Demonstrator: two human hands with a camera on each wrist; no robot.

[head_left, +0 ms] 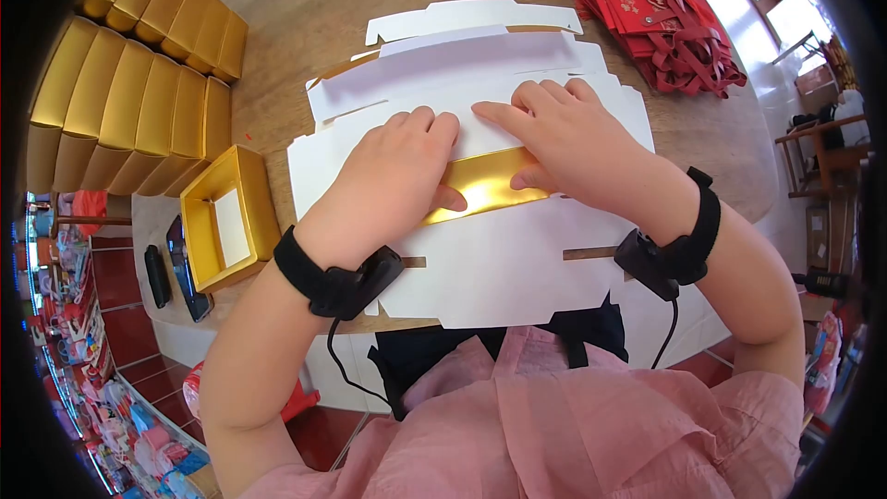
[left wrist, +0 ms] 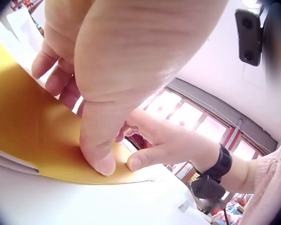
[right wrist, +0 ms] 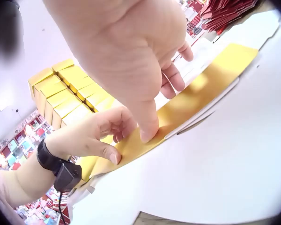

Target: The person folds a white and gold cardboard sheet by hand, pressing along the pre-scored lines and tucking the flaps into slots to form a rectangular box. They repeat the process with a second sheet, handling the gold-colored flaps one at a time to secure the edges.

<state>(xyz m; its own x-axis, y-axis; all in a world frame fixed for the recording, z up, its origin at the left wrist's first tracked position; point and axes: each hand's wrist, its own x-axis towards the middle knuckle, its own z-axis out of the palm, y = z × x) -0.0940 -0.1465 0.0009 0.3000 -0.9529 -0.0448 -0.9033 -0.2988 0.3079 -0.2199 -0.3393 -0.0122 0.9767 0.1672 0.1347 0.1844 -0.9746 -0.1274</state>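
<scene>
A white cardboard sheet (head_left: 499, 268), die-cut with slots and tabs, lies in front of the person. Across its middle runs a gold strip (head_left: 490, 180), the shiny face of a folded flap. My left hand (head_left: 393, 162) is over the left part of the strip, thumb (left wrist: 100, 159) pressing on the gold, the other fingers reaching past its far edge over white card. To the right, my right hand (head_left: 573, 134) mirrors it, its thumb (right wrist: 150, 131) also on the gold and its index finger pointing left. In the wrist views the two thumbs are close together.
More white cut sheets (head_left: 471, 18) lie beyond, on the wooden table (head_left: 305, 0). Stacked gold boxes (head_left: 129, 92) stand at the left, with an open gold box (head_left: 231, 222) nearer. A phone (head_left: 188, 268) lies beside it. Red gift bags (head_left: 651, 9) are piled back right.
</scene>
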